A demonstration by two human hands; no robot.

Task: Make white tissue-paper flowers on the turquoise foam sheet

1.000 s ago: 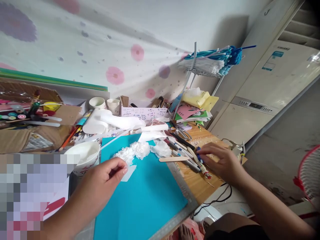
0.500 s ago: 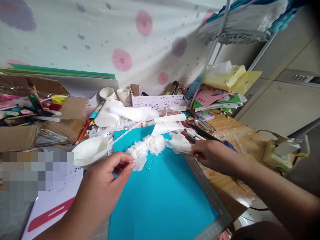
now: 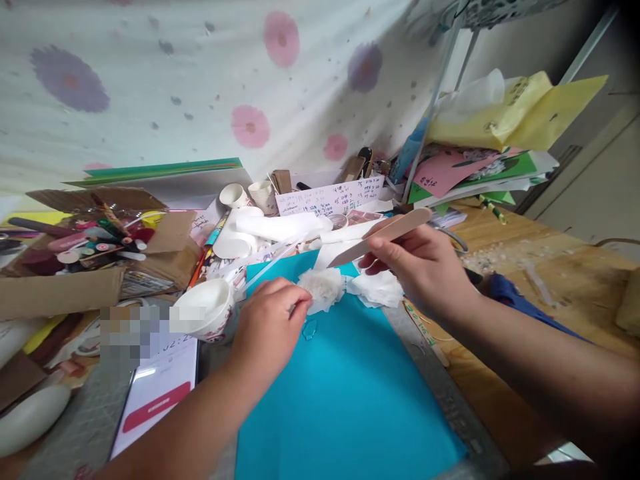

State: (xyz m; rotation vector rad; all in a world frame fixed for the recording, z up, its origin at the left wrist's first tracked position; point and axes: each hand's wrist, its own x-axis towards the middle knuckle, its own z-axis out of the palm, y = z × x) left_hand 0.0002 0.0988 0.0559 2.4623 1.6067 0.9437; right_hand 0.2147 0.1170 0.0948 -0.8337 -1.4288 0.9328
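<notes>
My right hand [image 3: 420, 267] pinches a flat wooden craft stick [image 3: 377, 240], raised above the far end of a teal sheet [image 3: 345, 393]. Beneath the stick, a ruffled white paper flower [image 3: 323, 289] sits on the sheet, and a second white paper clump [image 3: 375, 288] lies right of it, partly behind my right hand. My left hand [image 3: 273, 323] is closed beside the first flower, fingertips pressed together; whatever they hold is hidden. It also covers the spot left of that flower. A clear wet blob [image 3: 309, 329] shows on the sheet near my left fingertips.
Left of the sheet stand a paper cup [image 3: 207, 310] and a phone [image 3: 155, 400]. A cardboard box of pens [image 3: 100, 260] is farther left. White paper rolls [image 3: 280, 228] and small cups [image 3: 235, 195] crowd the back. Stacked coloured papers [image 3: 460, 173] lie back right.
My right hand has lifted the craft stick up from beside the right-hand white clump. My left hand has moved forward and right over the left flower, hiding it. The camera view has shifted.
</notes>
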